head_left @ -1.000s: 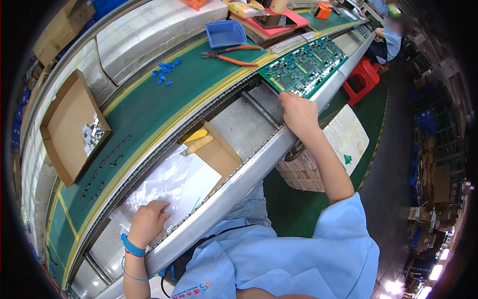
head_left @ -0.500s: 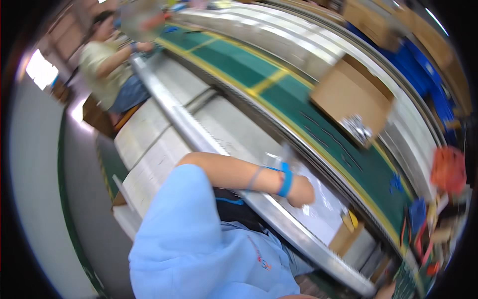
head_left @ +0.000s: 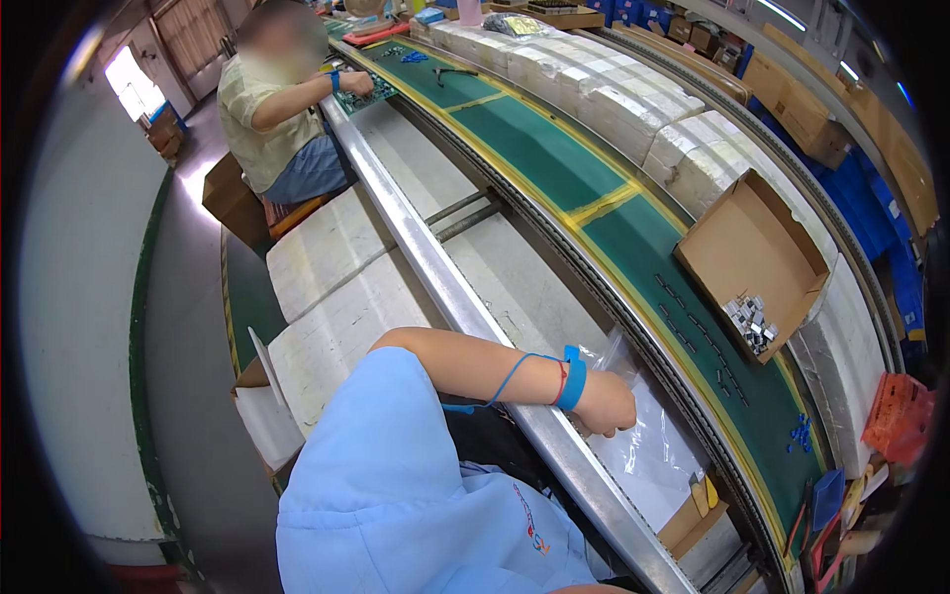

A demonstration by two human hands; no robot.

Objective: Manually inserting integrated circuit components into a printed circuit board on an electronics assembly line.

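Note:
My left hand [head_left: 606, 404] reaches over the metal rail [head_left: 445, 282] onto a clear plastic bag [head_left: 648, 441]. Its fingers curl downward and look closed; whatever they may hold is hidden under the hand. A blue wrist strap [head_left: 571, 384] with a thin cord circles that wrist. White sheet material lies under the bag, between the rail and the green belt [head_left: 554, 148]. Beside the bag stands a small cardboard box [head_left: 683, 527] with a yellow-handled tool [head_left: 705, 493] at its edge. My right hand does not show.
On the belt lie rows of small black parts [head_left: 698, 332] and blue pieces [head_left: 800, 434]. An open cardboard tray [head_left: 762, 257] holds shiny metal parts. White foam blocks [head_left: 614, 84] line the far side. A co-worker [head_left: 287, 119] sits farther up the line, hands over a circuit board.
The view has shifted and sharpened, so the scene sits lower and further right. My left hand stays over the plastic bag. A blurred bit of skin at the lower right is gone.

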